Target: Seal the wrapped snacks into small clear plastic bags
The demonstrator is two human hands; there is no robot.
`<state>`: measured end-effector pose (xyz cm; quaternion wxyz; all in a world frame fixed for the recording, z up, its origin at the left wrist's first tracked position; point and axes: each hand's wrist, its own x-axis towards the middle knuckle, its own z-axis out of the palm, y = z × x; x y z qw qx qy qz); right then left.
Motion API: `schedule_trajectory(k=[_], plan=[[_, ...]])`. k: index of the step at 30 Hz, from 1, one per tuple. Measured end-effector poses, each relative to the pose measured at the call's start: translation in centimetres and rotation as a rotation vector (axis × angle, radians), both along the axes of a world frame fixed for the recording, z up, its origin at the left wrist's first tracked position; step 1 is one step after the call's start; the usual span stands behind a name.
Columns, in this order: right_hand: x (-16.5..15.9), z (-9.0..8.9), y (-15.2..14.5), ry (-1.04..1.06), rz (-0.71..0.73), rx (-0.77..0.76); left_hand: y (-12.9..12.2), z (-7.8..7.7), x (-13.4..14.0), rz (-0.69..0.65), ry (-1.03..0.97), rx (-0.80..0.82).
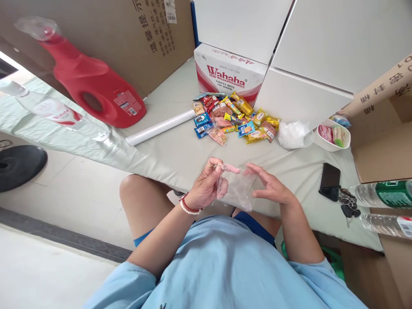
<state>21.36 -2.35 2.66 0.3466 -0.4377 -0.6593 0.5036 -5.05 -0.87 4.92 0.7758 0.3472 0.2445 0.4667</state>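
Observation:
My left hand (209, 180) pinches the edge of a clear plastic bag (240, 193) between thumb and fingers, above my lap. The bag looks empty and hangs in front of my shirt. On its other side, my right hand (270, 184) has its fingers spread; some fingertips lie at or behind the bag's edge, and whether they touch it I cannot tell. Beyond both hands, a heap of small wrapped snacks (246, 128) lies on the cloth-covered table (180, 159). A bundle of clear plastic (294, 134) sits at the heap's right.
A white roll (161, 127), red jug (99, 90) and water bottle (61, 111) are on the left. Behind the snacks stands a Wahaha carton (230, 71). To the right are a white bowl (333, 136) with packets, a phone (330, 181), keys (349, 204) and two bottles (386, 194).

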Motion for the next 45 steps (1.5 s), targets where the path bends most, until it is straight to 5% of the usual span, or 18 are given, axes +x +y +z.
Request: schedule_trajectory(k=[5, 9, 14, 18, 21, 26, 30, 33, 36, 41, 45], plan=[[-2.6, -0.8, 2.1, 0.194, -0.183, -0.044, 0.3, -2.1, -1.2, -0.012, 0.397, 0.16], [-1.6, 0.1, 2.1, 0.312, -0.127, -0.237, 0.7, -3.8, -2.7, -0.135, 0.775, 0.346], [1.1, 2.3, 1.8, 0.21, -0.098, -0.462, 1.4, -3.4, -3.2, 0.032, 0.348, 0.237], [3.4, 4.3, 1.3, 0.029, 0.226, -0.544, 1.9, -2.9, -2.9, 0.103, 0.175, 0.013], [4.7, 4.5, 2.0, -0.092, 0.117, -0.412, 2.7, -3.1, -3.3, 0.136, 0.383, 0.084], [5.6, 3.4, 5.3, -0.366, -0.265, 0.043, 6.0, -3.1, -5.1, -0.231, 0.845, 0.575], [5.0, 4.3, 5.4, -0.627, -0.469, 0.601, 8.7, -2.4, -6.0, 0.17, 1.185, 0.886], [4.8, 4.3, 2.8, -0.711, -0.559, 0.818, 9.0, -2.9, -6.4, 0.353, 1.203, 0.96], [5.0, 1.5, -0.6, -0.769, -0.51, 0.807, 7.9, -4.9, -6.6, 0.246, 1.116, 0.941], [5.6, -3.3, -5.1, -0.672, -0.151, 0.456, 5.5, -7.9, -6.4, -0.061, 1.089, 0.896], [4.2, -2.5, -4.7, -0.496, -0.358, 0.363, 5.1, -8.5, -5.3, -0.006, 1.059, 0.668]])
